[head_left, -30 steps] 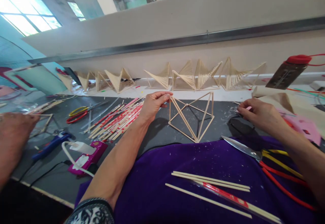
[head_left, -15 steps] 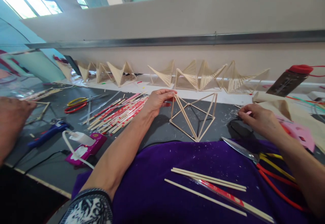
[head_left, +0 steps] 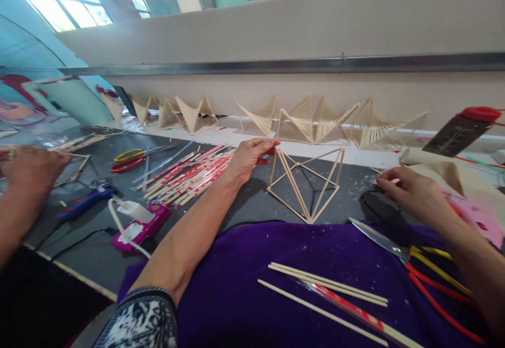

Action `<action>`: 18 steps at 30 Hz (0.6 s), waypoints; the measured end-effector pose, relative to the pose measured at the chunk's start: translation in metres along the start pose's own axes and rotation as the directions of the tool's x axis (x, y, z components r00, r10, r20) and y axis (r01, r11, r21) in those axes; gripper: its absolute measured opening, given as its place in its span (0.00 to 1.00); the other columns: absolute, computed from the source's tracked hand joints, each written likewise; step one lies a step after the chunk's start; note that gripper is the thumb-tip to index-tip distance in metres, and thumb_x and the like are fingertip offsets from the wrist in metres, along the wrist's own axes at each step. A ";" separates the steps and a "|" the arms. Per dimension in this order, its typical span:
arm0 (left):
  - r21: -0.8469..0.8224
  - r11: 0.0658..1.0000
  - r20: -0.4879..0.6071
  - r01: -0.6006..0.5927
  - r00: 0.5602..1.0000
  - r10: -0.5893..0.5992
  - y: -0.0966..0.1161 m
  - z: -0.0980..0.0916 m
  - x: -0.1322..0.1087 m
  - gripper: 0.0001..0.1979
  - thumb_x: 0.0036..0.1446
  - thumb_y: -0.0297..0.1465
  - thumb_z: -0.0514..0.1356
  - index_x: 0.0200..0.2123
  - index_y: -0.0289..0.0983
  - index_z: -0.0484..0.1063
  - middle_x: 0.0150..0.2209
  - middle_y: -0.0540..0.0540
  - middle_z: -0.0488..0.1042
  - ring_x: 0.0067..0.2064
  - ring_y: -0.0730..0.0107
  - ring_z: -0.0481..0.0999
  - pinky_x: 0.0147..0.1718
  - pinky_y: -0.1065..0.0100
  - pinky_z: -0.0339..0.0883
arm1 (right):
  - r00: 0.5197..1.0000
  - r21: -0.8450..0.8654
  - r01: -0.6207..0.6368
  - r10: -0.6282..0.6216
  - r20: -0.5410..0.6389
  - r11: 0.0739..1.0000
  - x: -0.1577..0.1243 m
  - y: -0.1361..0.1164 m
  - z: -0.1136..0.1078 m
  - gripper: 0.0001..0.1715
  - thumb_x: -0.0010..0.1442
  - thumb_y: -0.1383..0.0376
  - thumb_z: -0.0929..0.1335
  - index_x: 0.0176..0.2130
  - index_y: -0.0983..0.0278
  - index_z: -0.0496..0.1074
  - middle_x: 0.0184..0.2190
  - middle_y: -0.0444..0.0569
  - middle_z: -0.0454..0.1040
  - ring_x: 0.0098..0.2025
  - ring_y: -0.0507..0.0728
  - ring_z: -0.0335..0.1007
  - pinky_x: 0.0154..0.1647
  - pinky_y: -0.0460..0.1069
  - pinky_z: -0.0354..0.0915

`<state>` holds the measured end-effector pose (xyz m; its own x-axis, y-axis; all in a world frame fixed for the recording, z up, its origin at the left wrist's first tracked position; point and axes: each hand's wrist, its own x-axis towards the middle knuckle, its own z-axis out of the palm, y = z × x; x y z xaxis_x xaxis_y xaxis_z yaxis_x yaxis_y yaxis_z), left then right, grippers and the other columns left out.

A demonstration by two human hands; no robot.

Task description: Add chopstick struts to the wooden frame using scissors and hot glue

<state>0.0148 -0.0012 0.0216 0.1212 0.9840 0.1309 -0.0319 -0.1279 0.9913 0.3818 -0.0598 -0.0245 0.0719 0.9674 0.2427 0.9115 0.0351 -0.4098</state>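
My left hand [head_left: 252,160] pinches the upper left corner of a wooden stick frame [head_left: 306,205], which stands on the dark grey table with its lower corners down. To the right, my right hand [head_left: 412,186] is closed just above the tabletop, with something small and pink showing at its fingers. What it holds, if anything, I cannot make out. Scissors [head_left: 379,238] with red and yellow handles lie below that hand on a purple cloth [head_left: 236,264]. Several loose wooden sticks [head_left: 323,314] and a red-printed chopstick wrapper [head_left: 347,305] rest on the cloth.
Several finished stick models [head_left: 260,116] line the wall. Wrapped chopsticks [head_left: 193,177], a blue glue gun [head_left: 87,202] and a purple power strip [head_left: 140,227] lie left. A co-worker's hand [head_left: 33,166] holds another frame. A dark bottle [head_left: 453,132] stands at right.
The view has shifted slightly, so everything sits a little further right. The co-worker's hand shows more fully. My hands keep their places relative to the stick frame.
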 end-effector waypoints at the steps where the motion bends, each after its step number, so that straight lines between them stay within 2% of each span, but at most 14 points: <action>1: 0.005 1.000 0.002 -0.004 1.000 0.004 0.000 0.001 0.000 0.14 0.46 0.40 0.65 0.35 0.38 0.78 0.34 0.44 0.77 0.35 0.71 0.74 0.27 0.74 0.65 | 1.000 -0.004 0.000 0.000 0.002 1.000 0.000 0.000 0.000 0.13 0.53 0.55 0.63 0.31 0.60 0.71 0.29 0.48 0.76 0.30 0.58 0.72 0.31 0.50 0.61; 9: 0.009 1.000 -0.019 0.024 1.000 -0.024 -0.001 0.007 -0.002 0.14 0.42 0.38 0.67 0.32 0.37 0.77 0.31 0.47 0.76 0.32 0.73 0.74 0.26 0.74 0.64 | 0.999 -0.011 0.049 -0.050 -0.013 0.999 -0.001 -0.001 0.004 0.13 0.53 0.55 0.62 0.30 0.60 0.71 0.29 0.46 0.74 0.29 0.57 0.69 0.30 0.50 0.59; 16: 0.070 0.996 -0.042 -0.054 0.997 0.057 -0.001 0.007 -0.005 0.15 0.44 0.40 0.66 0.33 0.37 0.78 0.31 0.46 0.77 0.33 0.72 0.74 0.26 0.74 0.63 | 0.998 0.004 0.058 -0.058 -0.001 0.998 -0.004 -0.002 0.004 0.12 0.53 0.56 0.63 0.32 0.60 0.71 0.29 0.46 0.73 0.28 0.56 0.69 0.29 0.49 0.60; 18: 0.035 0.999 -0.043 -0.021 0.999 0.022 -0.001 0.007 -0.005 0.14 0.44 0.39 0.66 0.33 0.37 0.78 0.30 0.46 0.77 0.33 0.72 0.74 0.26 0.74 0.63 | 0.999 -0.004 0.054 -0.054 -0.005 0.999 -0.005 -0.002 0.003 0.13 0.54 0.55 0.63 0.32 0.60 0.71 0.30 0.46 0.74 0.28 0.56 0.69 0.30 0.49 0.60</action>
<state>0.0212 -0.0063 0.0196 0.0780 0.9853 0.1519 0.0001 -0.1524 0.9883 0.3786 -0.0637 -0.0280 0.0242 0.9628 0.2691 0.9156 0.0868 -0.3927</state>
